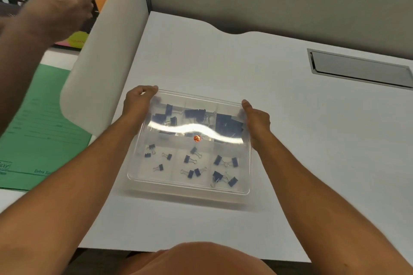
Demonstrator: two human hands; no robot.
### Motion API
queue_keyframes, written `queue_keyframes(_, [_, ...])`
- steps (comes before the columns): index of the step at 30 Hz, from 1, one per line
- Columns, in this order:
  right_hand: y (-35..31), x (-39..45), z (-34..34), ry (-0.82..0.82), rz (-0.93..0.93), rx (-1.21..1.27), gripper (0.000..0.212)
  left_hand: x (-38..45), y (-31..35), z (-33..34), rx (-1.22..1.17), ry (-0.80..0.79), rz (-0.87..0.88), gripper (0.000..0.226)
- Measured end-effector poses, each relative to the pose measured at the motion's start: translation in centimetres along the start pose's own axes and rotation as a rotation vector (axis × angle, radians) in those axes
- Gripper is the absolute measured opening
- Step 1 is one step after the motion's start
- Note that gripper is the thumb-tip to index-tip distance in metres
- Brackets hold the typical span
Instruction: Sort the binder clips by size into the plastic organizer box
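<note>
Clear plastic organizer box [188,188], six compartments in two rows, sits mid-desk on the white desktop [290,140], translucent lid [192,105] on top with a glare band and a small round orange sticker [197,138] near centre. Dark blue metal binder clips [190,159] already look sorted: small ones in the near row, larger ones in the far row, so I'd judge the sorting done and this is closing or carrying. Left hand [139,101] grips the far-left corner, thumb over the rim; right hand [256,118] grips the far-right edge, fingers wrapped around the side. Both clasp the lid/box edge; can't tell whether they're pressing the lid down or lifting. Handling guess: thin-wall plastic, light, flexes under squeeze, smooth and slippery; the clips are the real weight and will slide and rattle if it tilts, possibly hopping dividers if the lid isn't seated. Best hold is two opposite sides low on the base wall, not the lid rim alone, keep it level. Beyond: green paper folder [38,131] left of the white partition [105,69], another person's blurred hand [60,9] upper left, grey recessed cable hatch [359,69] far right.
</note>
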State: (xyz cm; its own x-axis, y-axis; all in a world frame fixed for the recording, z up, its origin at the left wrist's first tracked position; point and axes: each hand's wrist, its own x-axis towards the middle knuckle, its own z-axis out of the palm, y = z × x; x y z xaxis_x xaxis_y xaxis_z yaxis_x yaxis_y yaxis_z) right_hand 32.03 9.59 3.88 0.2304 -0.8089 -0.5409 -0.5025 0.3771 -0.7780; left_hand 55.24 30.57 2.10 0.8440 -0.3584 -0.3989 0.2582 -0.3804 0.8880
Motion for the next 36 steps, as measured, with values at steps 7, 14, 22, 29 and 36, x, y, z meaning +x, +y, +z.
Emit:
queue_keyframes(7, [-0.1,0.0,-0.4,-0.065,-0.026,-0.024,0.040,-0.5,0.2,-0.4,0.107,0.066,0.056,0.044])
queue_keyframes(14, [5.4,-6.3,-3.0,-0.026,-0.205,-0.291,0.060,-9.4,-2.1,-3.1,0.361,0.028,0.158,0.063])
queue_keyframes(22, [11.0,-10.8,-1.7,0.078,-0.392,-0.388,0.042,-13.3,-7.6,-3.4,0.494,0.012,0.231,0.064])
queue_keyframes(29, [11.1,-10.5,-1.3,0.125,-0.428,-0.440,0.046,-13.4,-7.3,-2.7,0.633,0.058,0.231,0.068])
queue_keyframes(36, [10.7,-10.3,-1.9,-0.004,-0.322,-0.355,0.048,-13.5,-6.8,-3.4,0.608,-0.027,0.183,0.076])
